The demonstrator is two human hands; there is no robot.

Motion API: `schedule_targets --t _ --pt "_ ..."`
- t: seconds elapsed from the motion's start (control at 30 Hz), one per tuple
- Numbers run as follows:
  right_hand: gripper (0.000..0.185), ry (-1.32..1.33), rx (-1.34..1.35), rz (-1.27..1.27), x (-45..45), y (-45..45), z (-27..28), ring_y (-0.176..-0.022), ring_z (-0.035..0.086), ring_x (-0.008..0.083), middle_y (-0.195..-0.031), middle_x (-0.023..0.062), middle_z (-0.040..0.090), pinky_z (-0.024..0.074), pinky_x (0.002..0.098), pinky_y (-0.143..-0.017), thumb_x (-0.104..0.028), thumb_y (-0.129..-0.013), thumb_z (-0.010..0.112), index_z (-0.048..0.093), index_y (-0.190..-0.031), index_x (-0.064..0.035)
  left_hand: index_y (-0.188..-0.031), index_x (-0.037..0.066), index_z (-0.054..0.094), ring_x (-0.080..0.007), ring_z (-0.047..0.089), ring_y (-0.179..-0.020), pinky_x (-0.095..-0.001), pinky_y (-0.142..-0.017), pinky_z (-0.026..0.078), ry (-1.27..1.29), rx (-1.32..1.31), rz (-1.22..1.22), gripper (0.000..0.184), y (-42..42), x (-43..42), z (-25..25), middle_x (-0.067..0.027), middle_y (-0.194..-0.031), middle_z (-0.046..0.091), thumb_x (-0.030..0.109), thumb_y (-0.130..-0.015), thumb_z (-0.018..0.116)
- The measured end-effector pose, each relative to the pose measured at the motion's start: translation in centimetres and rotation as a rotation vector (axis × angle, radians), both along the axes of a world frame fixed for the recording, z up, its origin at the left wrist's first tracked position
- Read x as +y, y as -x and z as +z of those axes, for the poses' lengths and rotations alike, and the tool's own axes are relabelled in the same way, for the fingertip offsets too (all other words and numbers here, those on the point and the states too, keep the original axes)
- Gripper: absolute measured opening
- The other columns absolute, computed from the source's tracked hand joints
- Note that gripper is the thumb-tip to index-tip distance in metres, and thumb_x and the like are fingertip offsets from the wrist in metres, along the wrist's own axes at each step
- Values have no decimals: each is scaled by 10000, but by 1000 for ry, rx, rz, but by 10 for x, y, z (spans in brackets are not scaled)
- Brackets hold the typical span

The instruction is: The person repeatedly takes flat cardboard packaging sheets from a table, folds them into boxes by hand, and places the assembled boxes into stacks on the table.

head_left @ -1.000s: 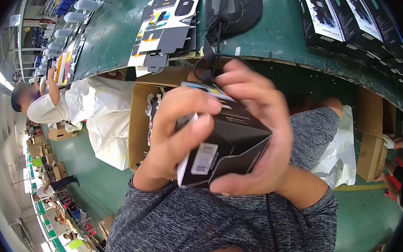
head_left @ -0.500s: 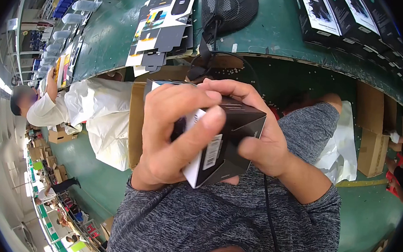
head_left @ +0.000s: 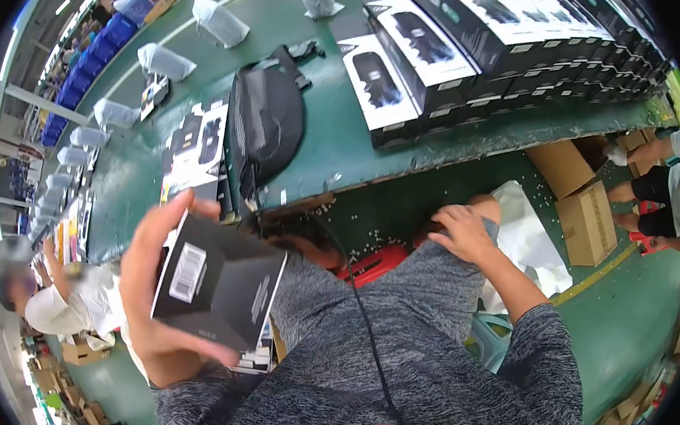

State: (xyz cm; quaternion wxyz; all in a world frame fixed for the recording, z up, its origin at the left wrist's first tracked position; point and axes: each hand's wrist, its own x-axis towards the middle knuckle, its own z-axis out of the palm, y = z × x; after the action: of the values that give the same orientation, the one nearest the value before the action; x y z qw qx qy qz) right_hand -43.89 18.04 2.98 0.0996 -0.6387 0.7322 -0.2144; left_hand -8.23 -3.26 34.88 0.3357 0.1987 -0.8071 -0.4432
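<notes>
My left hand (head_left: 145, 301) grips a black cardboard box (head_left: 231, 276) with a white barcode label (head_left: 188, 272) on the end facing me. The thumb runs along the lower edge and the fingers wrap round the far side. The box is tilted and held off the bench, in front of my left side. My right hand (head_left: 464, 232) lies on my right thigh near the knee, fingers stretched out, holding nothing.
Several rows of stacked black-and-white boxes (head_left: 417, 47) stand on the green workbench (head_left: 321, 147). A black mesh bag (head_left: 265, 123) and flat printed cartons (head_left: 195, 149) lie left of them. Cardboard boxes (head_left: 587, 220) sit on the floor at right. Co-workers are at both sides.
My right hand has let go of the box and moved to my thigh. The left hand has carried the box left and turned it. My view has swung right, towards the stacked boxes.
</notes>
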Motion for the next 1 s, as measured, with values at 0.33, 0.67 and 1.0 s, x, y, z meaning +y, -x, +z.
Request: schedule_targets --t 0.33,0.67,1.0 --pt "152 -47 -38 -333 24 47 -69 -1179 593 269 -1074 97 721 336 481 -1107 -214 -843 647 727 -910 -104 -1388 220 633 -361 364 -1483 -617 -1224 163 1124 -456 -595 946 223 -108 3 -48 -1503 542 454 -515 913" --pt "172 -91 -36 -391 10 55 -66 -1174 593 277 -1099 95 724 346 466 -1079 -217 -842 644 743 -897 -87 -1513 79 473 -399 190 -1557 -571 -1236 137 808 -250 -474 1062 246 -127 -73 -180 -1623 360 501 -640 905" --pt "151 -99 -21 -342 -1 57 -61 -1143 603 276 -1045 84 728 357 471 -1074 -205 -816 642 744 -856 -102 -1561 149 430 -409 241 -1530 -596 -1211 193 1005 -556 -358 947 256 -91 -43 -169 -1639 296 385 -725 807"
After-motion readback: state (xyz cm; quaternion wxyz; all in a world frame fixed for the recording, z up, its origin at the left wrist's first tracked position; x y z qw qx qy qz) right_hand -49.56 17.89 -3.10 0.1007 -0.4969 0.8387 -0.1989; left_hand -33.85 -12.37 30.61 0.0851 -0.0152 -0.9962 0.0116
